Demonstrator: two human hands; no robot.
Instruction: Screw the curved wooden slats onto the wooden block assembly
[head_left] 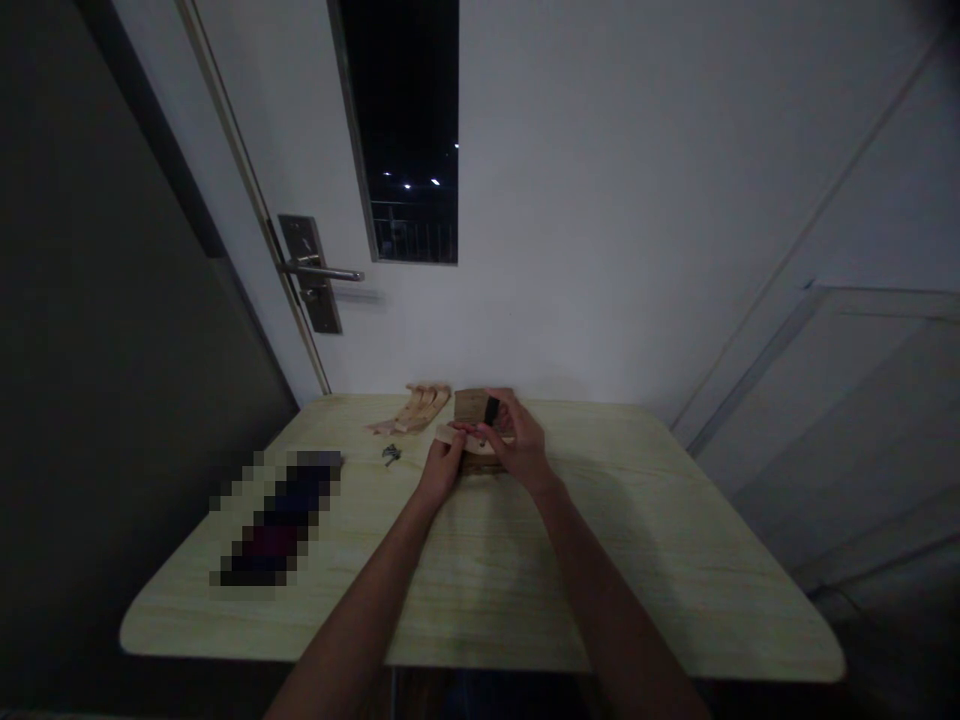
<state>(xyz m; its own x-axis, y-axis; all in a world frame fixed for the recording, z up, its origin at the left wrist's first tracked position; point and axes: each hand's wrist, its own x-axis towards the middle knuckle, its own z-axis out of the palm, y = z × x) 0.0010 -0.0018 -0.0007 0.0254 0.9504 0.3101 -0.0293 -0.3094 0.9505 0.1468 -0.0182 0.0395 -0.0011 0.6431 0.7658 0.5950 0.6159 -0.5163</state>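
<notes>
Both hands meet over a small wooden assembly [475, 405] at the far middle of the pale table [600, 560]. My left hand [442, 465] pinches a light wooden strip [450, 434] at its left end. My right hand [517, 440] is closed on a small dark tool [491, 408] that points down into the wood. A brown wooden panel stands just behind my fingers.
Several curved wooden slats [416, 408] lie at the table's far edge, left of my hands. A small cluster of dark screws [391, 454] sits nearby. A blurred dark object [277, 530] lies at the left. Behind are a white door with a lever handle [319, 270] and a dark window.
</notes>
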